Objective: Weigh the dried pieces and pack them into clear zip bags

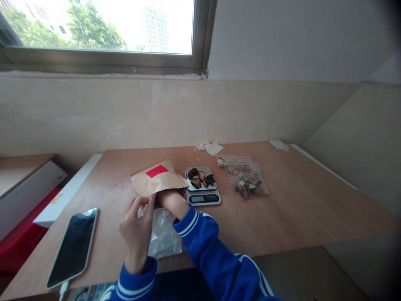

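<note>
We log a kraft paper bag [158,182] with a red label [156,171] lying on the wooden bench [291,200], directly ahead of both hands. Its long axis runs roughly crosswise to the person, and its lower edge faces them.

The right forearm [171,202] reaches up and leftward across the body and disappears under that edge. This makes the right arm the nearer one: the right hand is hidden at or inside the bag, so we cannot tell its state. The left hand [136,230] is raised just below the bag's left part, with its fingers curled and its thumb close to them. They are at the paper's edge, but we cannot tell whether they pinch it. Both sleeves are blue with white stripes.

A crumpled clear plastic bag [164,236] lies beneath the right forearm. Just right of the kraft bag stands a digital scale [203,197], with dark dried slices [200,177] on its tray; we cannot read the display. Further right lie two clear bags [246,179] of similar dried pieces. A smartphone [72,247] rests face up left of the left hand. Scraps of white paper [213,147] lie along the bench's far edge.
</note>
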### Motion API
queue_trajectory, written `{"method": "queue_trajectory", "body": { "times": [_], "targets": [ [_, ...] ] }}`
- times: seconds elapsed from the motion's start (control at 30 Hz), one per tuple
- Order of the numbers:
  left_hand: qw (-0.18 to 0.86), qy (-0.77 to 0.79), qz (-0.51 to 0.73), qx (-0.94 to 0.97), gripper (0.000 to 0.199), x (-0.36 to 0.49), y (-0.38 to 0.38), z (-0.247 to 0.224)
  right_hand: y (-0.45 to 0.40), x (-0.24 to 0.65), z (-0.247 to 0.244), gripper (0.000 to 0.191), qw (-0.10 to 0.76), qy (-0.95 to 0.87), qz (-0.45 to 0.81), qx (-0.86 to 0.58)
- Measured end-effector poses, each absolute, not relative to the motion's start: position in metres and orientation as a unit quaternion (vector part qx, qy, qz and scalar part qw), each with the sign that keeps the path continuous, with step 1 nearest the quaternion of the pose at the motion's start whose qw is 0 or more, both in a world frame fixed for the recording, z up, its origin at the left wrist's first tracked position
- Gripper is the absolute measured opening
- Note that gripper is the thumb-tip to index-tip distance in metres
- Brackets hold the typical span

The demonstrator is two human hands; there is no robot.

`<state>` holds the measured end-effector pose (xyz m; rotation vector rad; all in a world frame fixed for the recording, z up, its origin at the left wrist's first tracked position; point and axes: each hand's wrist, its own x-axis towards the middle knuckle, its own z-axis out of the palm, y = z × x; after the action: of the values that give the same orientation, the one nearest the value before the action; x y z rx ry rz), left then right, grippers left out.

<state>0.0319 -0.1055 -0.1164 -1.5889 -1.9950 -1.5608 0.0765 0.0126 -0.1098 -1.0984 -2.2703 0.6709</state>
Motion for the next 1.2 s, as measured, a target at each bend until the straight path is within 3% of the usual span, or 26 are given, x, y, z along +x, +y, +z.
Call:
{"method": "queue_trajectory", "body": {
  "times": [0.13,0.4,0.5,0.67,0.87,1.03,1.13,1.2],
  "targets": [
    [0.077,-0.663,-0.524,-0.529,0.029,0.031,-0.108,-0.119,0.003,0.093,-0.119,0.036,0.181,-0.864,0.285,-0.372],
    [0.086,-0.664,-0.518,-0.533,0.027,0.031,-0.106,-0.115,-0.049,0.148,-0.095,0.036,0.166,-0.865,0.24,-0.408],
    [0.093,-0.667,-0.515,-0.531,0.026,0.029,-0.104,-0.112,-0.068,0.164,-0.085,0.032,0.217,-0.859,0.225,-0.405],
    [0.085,-0.681,-0.51,-0.519,0.028,0.023,-0.103,-0.104,-0.071,0.221,-0.095,0.022,0.367,-0.793,0.331,-0.356],
    [0.066,-0.69,-0.506,-0.514,0.028,0.022,-0.103,-0.101,0.006,0.296,-0.15,0.018,0.461,-0.682,0.261,-0.504],
    [0.044,-0.694,-0.494,-0.522,0.029,0.024,-0.104,-0.097,0.075,0.307,-0.169,0.007,0.393,-0.735,0.198,-0.517],
    [0.039,-0.698,-0.486,-0.525,0.029,0.021,-0.105,-0.095,0.092,0.303,-0.174,0.015,0.349,-0.764,0.18,-0.512],
    [0.036,-0.699,-0.484,-0.525,0.029,0.019,-0.105,-0.094,0.093,0.303,-0.179,0.02,0.367,-0.768,0.163,-0.499]
  ]
}}
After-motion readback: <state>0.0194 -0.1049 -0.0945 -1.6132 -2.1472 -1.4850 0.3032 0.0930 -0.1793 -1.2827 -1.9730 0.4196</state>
